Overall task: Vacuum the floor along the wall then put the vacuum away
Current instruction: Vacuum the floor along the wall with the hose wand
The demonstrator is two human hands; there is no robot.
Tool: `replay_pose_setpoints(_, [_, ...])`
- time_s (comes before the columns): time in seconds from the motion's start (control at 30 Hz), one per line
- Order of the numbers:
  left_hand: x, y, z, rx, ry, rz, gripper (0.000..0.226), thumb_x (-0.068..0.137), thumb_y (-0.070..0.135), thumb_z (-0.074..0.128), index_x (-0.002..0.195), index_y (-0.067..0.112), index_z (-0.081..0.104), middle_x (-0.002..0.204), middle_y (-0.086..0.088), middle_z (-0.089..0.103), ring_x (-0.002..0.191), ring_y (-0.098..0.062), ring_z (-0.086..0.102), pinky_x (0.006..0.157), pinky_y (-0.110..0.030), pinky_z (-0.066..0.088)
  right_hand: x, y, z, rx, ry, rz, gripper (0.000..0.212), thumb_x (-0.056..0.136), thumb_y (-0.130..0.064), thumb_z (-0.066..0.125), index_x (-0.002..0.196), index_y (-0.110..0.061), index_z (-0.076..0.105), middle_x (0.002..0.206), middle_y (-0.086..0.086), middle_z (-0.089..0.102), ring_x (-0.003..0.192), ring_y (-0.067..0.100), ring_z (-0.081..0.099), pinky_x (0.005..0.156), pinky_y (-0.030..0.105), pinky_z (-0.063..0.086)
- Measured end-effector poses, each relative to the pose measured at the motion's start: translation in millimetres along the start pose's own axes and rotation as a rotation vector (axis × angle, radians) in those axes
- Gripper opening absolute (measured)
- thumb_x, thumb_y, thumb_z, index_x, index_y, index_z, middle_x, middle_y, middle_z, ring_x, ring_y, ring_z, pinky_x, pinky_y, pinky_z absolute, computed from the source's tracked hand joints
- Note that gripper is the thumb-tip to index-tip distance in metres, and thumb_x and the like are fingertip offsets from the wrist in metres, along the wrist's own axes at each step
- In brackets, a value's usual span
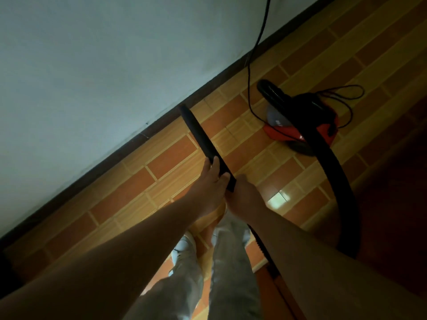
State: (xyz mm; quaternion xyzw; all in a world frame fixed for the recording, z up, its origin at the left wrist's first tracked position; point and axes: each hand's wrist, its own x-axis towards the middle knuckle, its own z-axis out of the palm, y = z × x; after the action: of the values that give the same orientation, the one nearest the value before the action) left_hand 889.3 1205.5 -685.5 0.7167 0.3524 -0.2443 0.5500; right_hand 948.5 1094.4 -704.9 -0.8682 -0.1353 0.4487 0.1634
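A black vacuum tube (199, 133) slants from my hands up to the dark baseboard (129, 146), its tip close to the wall. My left hand (211, 183) grips the tube's lower part. Just behind it, my right hand (242, 196) holds the tube's end, where the black hose (339, 181) begins. The hose curves round to the red and black vacuum body (298, 125), which stands on the tiled floor (171, 158) to the right.
A pale wall (92, 65) fills the upper left. A black power cord (251, 65) hangs down the wall and loops on the floor by the vacuum body. My legs and a white shoe (184, 245) are below my hands.
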Motion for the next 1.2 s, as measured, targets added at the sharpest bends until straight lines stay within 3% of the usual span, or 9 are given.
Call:
replay_pose_setpoints(0.33, [-177,108,-34,0.149,0.089,0.102,0.066,0.105,0.03,0.038,0.158,0.024,0.0,0.164,0.005,-0.014,0.151,-0.028,0.012,0.117,-0.043,0.023,-160,-61,-120,-0.077,0.064,-0.096,0.042,0.094,-0.048,0.062,0.117,-0.016,0.049,0.103,0.007,0.067,0.091,0.027,0.068,0.077,0.041,0.056])
replay_pose_setpoints(0.43, [-231,141,-38,0.176,0.092,0.158,0.067,0.104,0.039,0.036,0.156,0.037,-0.007,0.158,0.018,-0.029,0.145,-0.019,0.032,0.09,-0.024,0.047,-202,-66,-159,-0.161,0.133,-0.112,0.035,0.09,-0.042,0.066,0.108,-0.019,0.048,0.099,0.003,0.063,0.092,0.026,0.067,0.072,0.034,0.049])
replay_pose_setpoints(0.5, [-264,167,-38,0.2,0.092,0.211,0.067,0.105,0.039,0.034,0.155,0.036,-0.01,0.155,0.019,-0.033,0.145,-0.016,0.031,0.079,-0.015,0.04,-224,-67,-188,-0.186,0.201,-0.121,0.031,0.09,-0.037,0.066,0.108,-0.018,0.05,0.097,0.002,0.062,0.091,0.025,0.066,0.07,0.031,0.043])
replay_pose_setpoints(0.57, [-289,193,-37,0.236,0.106,0.276,0.068,0.105,0.039,0.033,0.155,0.034,-0.013,0.154,0.02,-0.035,0.146,-0.016,0.026,0.084,-0.018,0.04,-241,-67,-218,-0.179,0.247,-0.131,0.031,0.09,-0.035,0.067,0.112,-0.016,0.054,0.093,-0.001,0.058,0.088,0.023,0.063,0.07,0.03,0.042])
replay_pose_setpoints(0.7, [-320,247,-28,0.314,0.141,0.358,0.07,0.105,0.04,0.033,0.154,0.037,-0.017,0.151,0.025,-0.037,0.123,-0.015,0.055,0.077,-0.032,0.057,-265,-59,-271,-0.099,0.27,-0.168,0.029,0.093,-0.03,0.065,0.115,-0.013,0.056,0.079,-0.008,0.051,0.079,0.02,0.063,0.063,0.028,0.043])
replay_pose_setpoints(0.83, [-328,299,-16,0.363,0.203,0.442,0.07,0.105,0.04,0.032,0.154,0.035,-0.018,0.149,0.027,-0.039,0.138,-0.012,0.04,0.071,-0.017,0.049,-278,-52,-319,-0.018,0.28,-0.206,0.035,0.095,-0.03,0.061,0.124,-0.012,0.054,0.087,-0.003,0.058,0.067,0.013,0.055,0.052,0.024,0.038])
replay_pose_setpoints(0.97, [-323,350,-3,0.391,0.248,0.542,0.067,0.106,0.037,0.033,0.154,0.034,-0.013,0.153,0.026,-0.034,0.138,0.003,0.019,0.091,-0.01,0.033,-283,-47,-362,0.091,0.345,-0.224,0.028,0.096,-0.032,0.061,0.115,-0.011,0.058,0.096,0.003,0.066,0.084,0.024,0.067,0.066,0.033,0.052])
replay_pose_setpoints(1.1, [-315,397,10,0.417,0.286,0.645,0.064,0.106,0.027,0.035,0.158,0.026,-0.003,0.161,0.015,-0.021,0.142,0.009,0.006,0.103,-0.004,0.025,-282,-41,-402,0.23,0.429,-0.244,0.02,0.095,-0.028,0.062,0.11,-0.017,0.056,0.084,-0.006,0.061,0.073,0.015,0.063,0.058,0.026,0.046])
replay_pose_setpoints(1.2, [-308,424,18,0.423,0.251,0.657,0.064,0.106,0.032,0.033,0.155,0.037,-0.008,0.159,0.021,-0.025,0.112,0.034,0.013,0.077,-0.001,0.031,-281,-37,-434,0.357,0.443,-0.244,0.021,0.095,-0.026,0.063,0.113,-0.017,0.056,0.09,-0.003,0.062,0.084,0.018,0.067,0.071,0.034,0.057])
